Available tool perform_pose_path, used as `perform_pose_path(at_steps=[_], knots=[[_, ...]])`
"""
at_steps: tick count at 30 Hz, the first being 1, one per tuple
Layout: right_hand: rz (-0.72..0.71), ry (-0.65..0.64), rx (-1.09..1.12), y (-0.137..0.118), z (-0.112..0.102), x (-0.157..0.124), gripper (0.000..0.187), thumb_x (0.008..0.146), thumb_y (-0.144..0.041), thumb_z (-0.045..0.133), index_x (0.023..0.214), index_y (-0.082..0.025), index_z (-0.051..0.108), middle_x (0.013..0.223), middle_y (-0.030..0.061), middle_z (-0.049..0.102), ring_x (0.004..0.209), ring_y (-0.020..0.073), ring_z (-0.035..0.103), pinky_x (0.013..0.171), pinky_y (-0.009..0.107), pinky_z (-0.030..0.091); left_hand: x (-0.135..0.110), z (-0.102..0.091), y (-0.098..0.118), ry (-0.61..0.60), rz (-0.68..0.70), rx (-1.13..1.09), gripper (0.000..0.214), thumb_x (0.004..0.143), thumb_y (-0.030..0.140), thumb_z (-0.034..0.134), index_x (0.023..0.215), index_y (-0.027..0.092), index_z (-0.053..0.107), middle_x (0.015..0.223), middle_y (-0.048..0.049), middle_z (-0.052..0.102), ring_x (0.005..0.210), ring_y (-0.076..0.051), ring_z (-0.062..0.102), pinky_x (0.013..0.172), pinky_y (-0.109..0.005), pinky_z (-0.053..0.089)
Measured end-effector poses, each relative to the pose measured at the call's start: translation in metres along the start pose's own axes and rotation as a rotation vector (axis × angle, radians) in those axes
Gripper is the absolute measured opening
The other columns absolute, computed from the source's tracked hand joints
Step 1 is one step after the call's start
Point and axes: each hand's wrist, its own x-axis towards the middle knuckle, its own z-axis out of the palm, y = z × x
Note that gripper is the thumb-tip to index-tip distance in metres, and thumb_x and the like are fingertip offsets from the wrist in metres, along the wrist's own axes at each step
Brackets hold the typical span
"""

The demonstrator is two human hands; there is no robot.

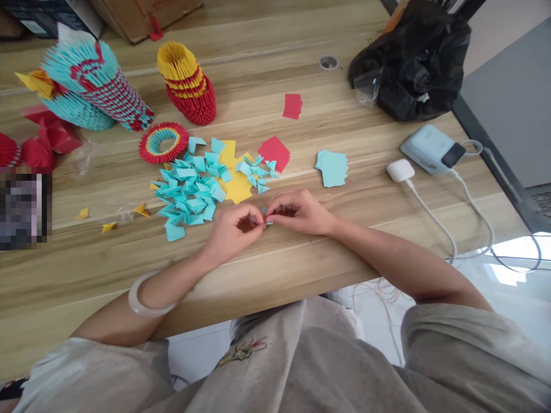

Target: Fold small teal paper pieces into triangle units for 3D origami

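Note:
Between the fingertips of both hands is a small light-blue paper piece (269, 222), mostly covered by the fingers. My left hand (235, 229) pinches it from the left, while my right hand (303, 212) pinches it from the right. Just beyond my left hand lies a heap of folded light-blue paper pieces (189, 186). A smaller group of folded blue pieces (257, 169) rests on yellow paper sheets (237, 186) and near red paper sheets (275, 152). To the right sits a stack of light-blue paper sheets (332, 168).
Paper-built models stand at the back left: a blue-and-red one (101, 86), a yellow-and-red one (187, 83) and a ring (150, 143). On the right are a black plastic bag (413, 63), a power bank (430, 149) and a white earbud case (400, 170) with cables.

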Motion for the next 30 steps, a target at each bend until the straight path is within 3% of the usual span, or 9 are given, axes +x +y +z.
perform_pose_path(at_steps=[8,30], knots=[[-0.048,-0.007,-0.082,0.0003,-0.0014,0.0002,0.020,0.087,-0.028,0.060,0.084,-0.010,0.068,0.074,0.0028,0.065,0.064,0.0042,0.053,0.060,0.015,0.041,0.0028,-0.0025,0.0060,-0.054,0.097,0.125,0.009,0.079,0.020,0.063,0.071,0.018,0.062,0.072,-0.0015,0.067,0.063,-0.010,0.059,0.057,-0.019,0.046],[-0.056,-0.021,-0.128,0.0020,-0.0008,0.0001,0.018,0.087,-0.027,0.058,0.084,-0.012,0.067,0.074,0.0018,0.064,0.064,0.0045,0.052,0.059,0.016,0.038,0.0042,-0.0036,0.0068,-0.125,0.127,0.180,0.009,0.082,0.019,0.059,0.074,0.018,0.063,0.074,-0.0022,0.065,0.062,-0.010,0.057,0.056,-0.021,0.044]])
